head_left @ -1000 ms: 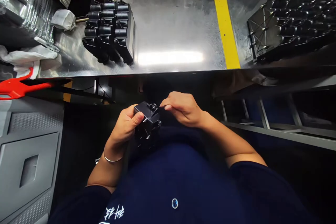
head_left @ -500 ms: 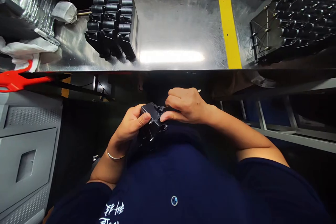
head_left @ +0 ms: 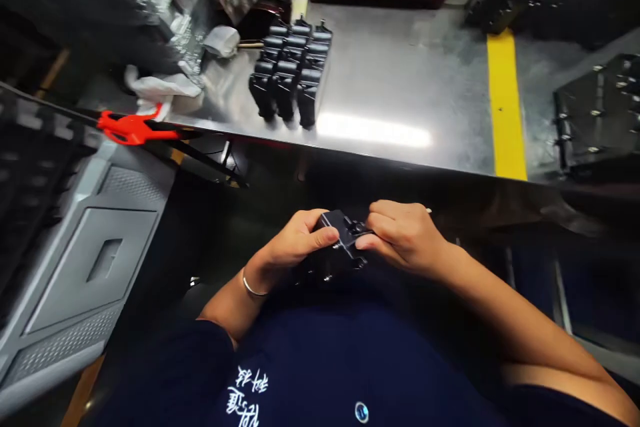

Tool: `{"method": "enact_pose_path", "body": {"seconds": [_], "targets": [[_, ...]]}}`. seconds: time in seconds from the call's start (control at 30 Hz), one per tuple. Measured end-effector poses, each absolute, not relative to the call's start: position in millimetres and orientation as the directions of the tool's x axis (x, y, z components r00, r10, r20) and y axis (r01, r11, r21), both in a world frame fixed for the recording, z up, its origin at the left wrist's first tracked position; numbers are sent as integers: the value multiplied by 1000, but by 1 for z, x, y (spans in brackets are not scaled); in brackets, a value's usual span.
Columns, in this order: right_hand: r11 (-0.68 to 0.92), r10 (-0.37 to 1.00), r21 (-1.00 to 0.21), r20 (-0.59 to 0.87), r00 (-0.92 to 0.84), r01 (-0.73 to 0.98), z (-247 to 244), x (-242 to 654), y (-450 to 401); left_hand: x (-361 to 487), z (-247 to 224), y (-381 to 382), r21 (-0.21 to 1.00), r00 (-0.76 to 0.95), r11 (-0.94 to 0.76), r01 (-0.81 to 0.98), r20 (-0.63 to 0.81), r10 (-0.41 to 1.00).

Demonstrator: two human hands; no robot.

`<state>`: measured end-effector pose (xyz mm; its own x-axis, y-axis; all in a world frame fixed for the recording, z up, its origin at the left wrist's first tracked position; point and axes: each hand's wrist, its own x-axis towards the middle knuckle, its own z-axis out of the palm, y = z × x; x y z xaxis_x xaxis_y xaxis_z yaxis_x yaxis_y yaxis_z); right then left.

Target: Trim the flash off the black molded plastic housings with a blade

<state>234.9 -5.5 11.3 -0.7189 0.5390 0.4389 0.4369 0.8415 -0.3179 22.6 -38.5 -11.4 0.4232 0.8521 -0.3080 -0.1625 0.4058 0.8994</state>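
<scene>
While left hand point(head_left: 300, 240) grips black part point(head_left: 335, 222), right hand point(head_left: 407, 237) pinches thin tool point(head_left: 368, 233), apparently.

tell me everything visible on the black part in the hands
The black part is a boxy, plastic-looking block with a flat upper face and small projections at its right. It sits tilted in the left hand, off the metal table; the right hand appears to touch its right end. Its underside is in shadow.

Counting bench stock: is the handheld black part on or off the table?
Off: the left hand holds the black part between table and shirt.
</scene>
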Motion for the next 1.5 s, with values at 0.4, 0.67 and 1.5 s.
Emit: {"method": "enact_pose_path", "body": {"seconds": [0.4,0.67,1.5], "targets": [[862,387,-462,337,-858,207,15,236,5,22,-18,-38,876,541,435,-207,-268,797],[863,469,-399,404,-785,310,11,238,6,21,-20,-34,865,539,431,-256,-243,806],[701,711,-380,446,-544,604,-8,224,-19,17,-42,-37,736,337,502,-454,-379,862]]}}
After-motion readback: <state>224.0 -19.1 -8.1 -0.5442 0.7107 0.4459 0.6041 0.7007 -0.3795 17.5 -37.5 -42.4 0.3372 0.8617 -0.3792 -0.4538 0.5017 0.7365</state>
